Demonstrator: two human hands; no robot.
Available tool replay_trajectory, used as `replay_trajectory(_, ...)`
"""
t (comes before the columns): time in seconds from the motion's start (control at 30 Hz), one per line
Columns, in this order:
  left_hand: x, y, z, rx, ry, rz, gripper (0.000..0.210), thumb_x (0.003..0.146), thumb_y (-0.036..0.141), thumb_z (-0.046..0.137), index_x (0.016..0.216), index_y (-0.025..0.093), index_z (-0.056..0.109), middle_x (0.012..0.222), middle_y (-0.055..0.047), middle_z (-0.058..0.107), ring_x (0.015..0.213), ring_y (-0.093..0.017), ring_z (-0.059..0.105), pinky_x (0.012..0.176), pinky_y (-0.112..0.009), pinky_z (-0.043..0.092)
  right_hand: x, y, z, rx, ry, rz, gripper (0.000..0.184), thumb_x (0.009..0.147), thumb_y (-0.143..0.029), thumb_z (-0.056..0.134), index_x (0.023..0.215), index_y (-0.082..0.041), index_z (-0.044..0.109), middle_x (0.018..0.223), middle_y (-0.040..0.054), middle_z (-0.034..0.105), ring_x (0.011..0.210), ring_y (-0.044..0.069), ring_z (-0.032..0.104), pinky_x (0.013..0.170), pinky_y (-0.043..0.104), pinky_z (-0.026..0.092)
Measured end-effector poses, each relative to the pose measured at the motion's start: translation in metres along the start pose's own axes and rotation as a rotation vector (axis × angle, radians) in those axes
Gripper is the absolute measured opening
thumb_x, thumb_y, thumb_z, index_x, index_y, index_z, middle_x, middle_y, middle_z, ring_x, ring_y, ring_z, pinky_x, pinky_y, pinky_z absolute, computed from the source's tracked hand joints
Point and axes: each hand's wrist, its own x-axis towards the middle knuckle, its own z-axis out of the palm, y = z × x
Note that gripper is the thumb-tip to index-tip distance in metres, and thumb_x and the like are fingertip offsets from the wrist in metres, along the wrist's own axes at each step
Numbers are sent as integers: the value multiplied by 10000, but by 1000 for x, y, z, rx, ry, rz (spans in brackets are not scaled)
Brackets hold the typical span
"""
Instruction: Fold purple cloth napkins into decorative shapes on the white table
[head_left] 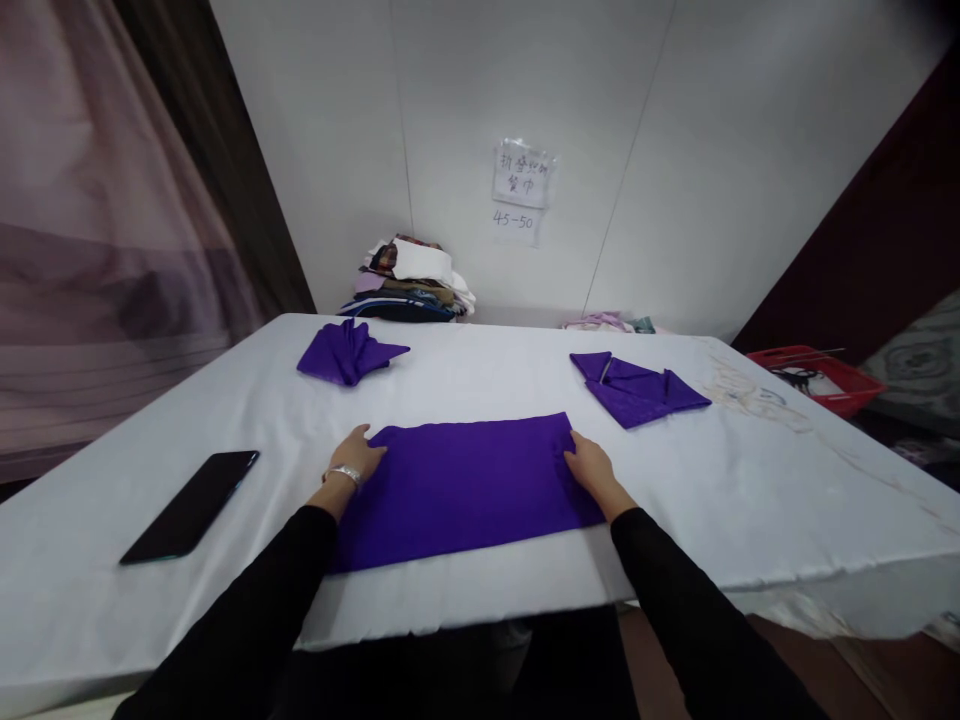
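A purple napkin (pixel 472 490), folded into a wide rectangle, lies near the front edge of the white-covered table (pixel 480 375). My left hand (pixel 355 455), with a bracelet at the wrist, pinches its far left corner. At the right side, close to the far corner, my right hand (pixel 590 464) grips the cloth between thumb and fingers. Between the two hands the far edge runs nearly straight. Beyond my left hand sits a fan-like folded purple napkin (pixel 346 354). Another purple napkin (pixel 637 388), folded with pointed ends, lies past my right hand.
A dark phone or tablet (pixel 191 507) lies at the left. Piled clothes (pixel 412 280) stand behind the table, against a wall with paper signs (pixel 521 180). To the right is a red basket (pixel 847 390); a curtain (pixel 112 220) hangs at the left.
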Motion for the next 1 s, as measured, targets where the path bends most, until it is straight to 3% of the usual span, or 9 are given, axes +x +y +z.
replay_trajectory(0.17,-3,8,-5,-38,-10,35,509,765,202,506,1267,148,442,1099,-86,628,1001,-196,585,891,-276,434,7,11,12,82,81,-42,517,800,-200,432,1317,-182,416,1224,78,575,1082,206,544,907,294,391)
replay_trajectory(0.33,21,30,-14,-76,125,119,500,774,191,496,1271,181,442,1097,-61,613,996,-184,574,900,-264,427,33,11,7,139,132,-88,528,798,-190,424,1324,-157,405,1261,85,544,1124,206,514,937,287,377)
replay_trajectory(0.5,39,39,-7,34,107,92,641,794,346,527,1347,97,319,1260,-158,503,1145,-251,488,961,-335,386,53,6,-2,36,87,-36,529,815,-199,439,1337,-145,374,1212,125,558,1091,233,523,900,319,392)
replay_trajectory(0.6,21,46,7,158,114,216,631,824,430,476,1335,84,341,1387,-187,366,1280,-290,330,1035,-417,289,48,-5,0,-64,140,-90,551,812,-243,486,1338,-130,367,1284,170,477,1173,285,437,920,381,368)
replay_trajectory(0.7,-15,59,27,186,42,436,581,855,457,411,1335,134,358,1441,-147,304,1331,-264,241,1078,-451,193,29,-34,9,-47,209,-292,535,835,-285,469,1338,-129,373,1411,162,327,1297,296,267,997,429,284)
replay_trajectory(0.8,-49,73,47,188,-80,579,610,847,506,396,1352,169,343,1470,-113,256,1354,-257,188,1083,-471,167,5,-76,27,62,133,-510,525,868,-344,415,1354,-155,357,1450,126,279,1337,260,202,1032,436,235)
replay_trajectory(0.9,-65,76,60,216,-121,607,620,853,540,342,1366,192,327,1471,-92,258,1361,-240,170,1089,-471,148,-16,-106,45,88,17,-592,543,890,-427,357,1368,-170,345,1466,105,255,1352,242,176,1056,438,185)
replay_trajectory(1.0,-66,61,57,257,-97,534,683,850,605,253,1372,170,321,1467,-97,267,1365,-240,157,1095,-475,120,-25,-108,54,27,-45,-579,590,893,-506,310,1378,-172,338,1466,108,254,1356,247,162,1071,451,121)
